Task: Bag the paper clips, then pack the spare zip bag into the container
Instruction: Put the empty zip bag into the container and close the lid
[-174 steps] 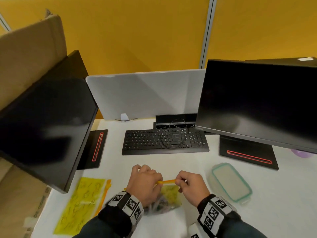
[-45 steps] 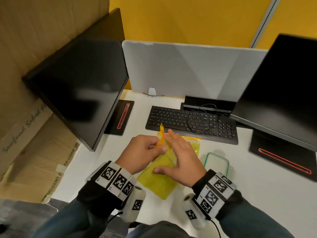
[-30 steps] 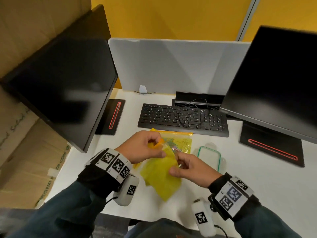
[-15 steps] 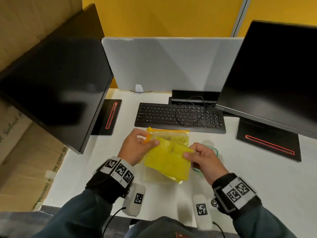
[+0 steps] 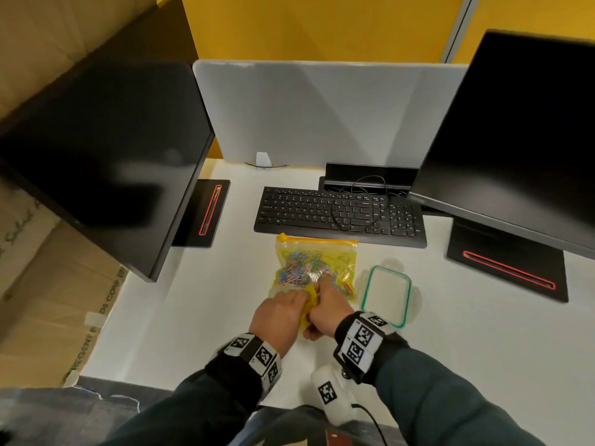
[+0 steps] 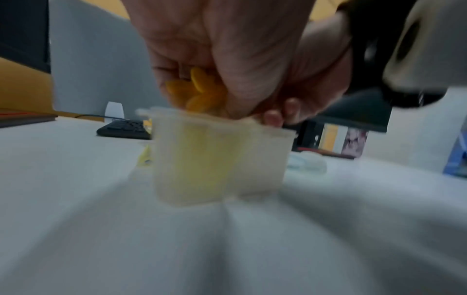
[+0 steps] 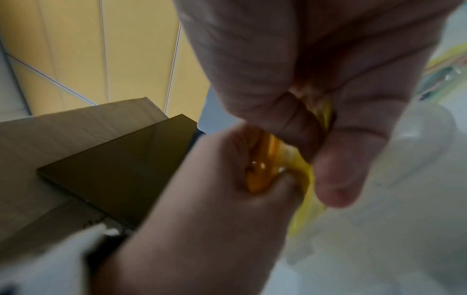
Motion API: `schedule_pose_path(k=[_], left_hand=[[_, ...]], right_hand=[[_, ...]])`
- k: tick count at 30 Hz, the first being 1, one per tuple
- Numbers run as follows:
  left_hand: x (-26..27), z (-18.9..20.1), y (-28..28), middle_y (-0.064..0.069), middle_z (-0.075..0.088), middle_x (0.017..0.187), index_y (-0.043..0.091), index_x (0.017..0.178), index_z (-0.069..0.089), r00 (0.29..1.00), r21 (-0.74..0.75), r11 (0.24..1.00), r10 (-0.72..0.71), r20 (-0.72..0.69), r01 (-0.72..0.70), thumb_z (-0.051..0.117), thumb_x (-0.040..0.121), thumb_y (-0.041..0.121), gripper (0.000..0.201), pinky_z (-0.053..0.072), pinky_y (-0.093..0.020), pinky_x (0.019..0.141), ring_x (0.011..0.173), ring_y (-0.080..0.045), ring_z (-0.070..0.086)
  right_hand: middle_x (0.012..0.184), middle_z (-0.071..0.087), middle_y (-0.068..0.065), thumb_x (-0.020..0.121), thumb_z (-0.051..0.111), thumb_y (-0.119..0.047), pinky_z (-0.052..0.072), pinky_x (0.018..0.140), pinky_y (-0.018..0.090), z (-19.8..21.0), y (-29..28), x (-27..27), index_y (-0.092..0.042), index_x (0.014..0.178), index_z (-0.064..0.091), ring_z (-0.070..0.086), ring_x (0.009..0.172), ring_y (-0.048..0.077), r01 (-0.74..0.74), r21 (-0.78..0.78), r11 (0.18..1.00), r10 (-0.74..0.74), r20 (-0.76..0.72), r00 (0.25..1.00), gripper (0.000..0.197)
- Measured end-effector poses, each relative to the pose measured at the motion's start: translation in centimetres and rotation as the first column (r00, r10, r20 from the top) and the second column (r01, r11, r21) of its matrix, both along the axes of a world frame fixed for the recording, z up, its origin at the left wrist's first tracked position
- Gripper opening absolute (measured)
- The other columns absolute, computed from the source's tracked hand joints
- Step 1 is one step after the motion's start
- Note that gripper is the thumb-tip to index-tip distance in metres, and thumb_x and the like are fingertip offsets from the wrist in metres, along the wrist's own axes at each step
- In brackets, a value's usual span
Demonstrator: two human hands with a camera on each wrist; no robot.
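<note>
A yellow zip bag full of coloured paper clips (image 5: 317,265) lies flat on the white desk (image 5: 199,317) in front of the keyboard. Just below it my left hand (image 5: 283,313) and right hand (image 5: 325,310) meet, both pinching the spare zip bag (image 5: 307,312), which is folded small. In the left wrist view the folded spare bag (image 6: 199,93) sits at the mouth of a clear plastic container (image 6: 220,159), with yellow showing through its wall. The right wrist view shows both hands' fingers pinching the bag's orange zip strip (image 7: 262,175). My hands hide the container in the head view.
The container's green-rimmed lid (image 5: 386,292) lies on the desk right of my hands. A black keyboard (image 5: 338,214) sits behind the clip bag, with a dark monitor on the left (image 5: 106,156) and another on the right (image 5: 515,133). Cardboard boxes (image 5: 48,284) stand off the desk's left edge.
The spare bag was held half-folded above the desk; now it is bunched small and lowered into the container between both hands. The clip bag, hidden before, lies in plain sight.
</note>
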State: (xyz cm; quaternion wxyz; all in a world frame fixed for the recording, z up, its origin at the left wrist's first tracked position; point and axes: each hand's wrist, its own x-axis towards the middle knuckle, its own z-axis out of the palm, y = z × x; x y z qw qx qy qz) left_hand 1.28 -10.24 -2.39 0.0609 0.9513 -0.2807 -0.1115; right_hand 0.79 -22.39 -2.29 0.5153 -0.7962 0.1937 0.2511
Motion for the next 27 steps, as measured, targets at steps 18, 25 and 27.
schedule_pose_path(k=[18,25,27], left_hand=[[-0.4,-3.3,0.5,-0.004,0.049,0.132,0.02,0.132,0.037,0.985,0.0,0.996,-0.085,-0.152,0.086,0.006,0.085,0.046,0.062,0.024,-0.036,0.107,0.118,-0.021,0.048],[-2.0,-3.9,3.5,0.003,0.03,0.148,0.027,0.091,0.062,0.998,-0.31,0.949,0.044,-0.035,-0.053,0.027,0.087,0.048,0.041,-0.005,-0.041,0.115,0.14,-0.017,0.018],[-2.1,-4.2,3.8,0.008,0.027,0.144,0.031,0.081,0.069,0.957,-0.506,0.813,0.22,-0.19,-0.287,0.042,0.087,0.045,0.031,0.008,-0.035,0.113,0.135,-0.012,0.018]], right_hand=[[0.116,0.058,0.009,0.089,0.041,-0.01,0.047,0.082,0.035,-1.8,-9.0,-4.6,-0.009,0.114,0.05,0.058,0.106,0.028,-0.354,-0.847,0.396,0.452,-0.156,0.878,0.027],[0.072,0.058,0.01,0.086,0.052,-0.01,0.042,0.057,0.032,4.0,-9.8,-5.4,-0.012,0.084,0.049,0.055,0.058,0.03,0.419,-0.373,0.828,-0.135,0.592,0.795,0.004],[0.077,0.06,0.01,0.089,0.045,-0.003,0.052,0.059,0.034,4.5,-9.3,-4.5,-0.016,0.08,0.05,0.06,0.058,0.026,0.508,0.094,0.856,-0.486,0.48,0.731,0.017]])
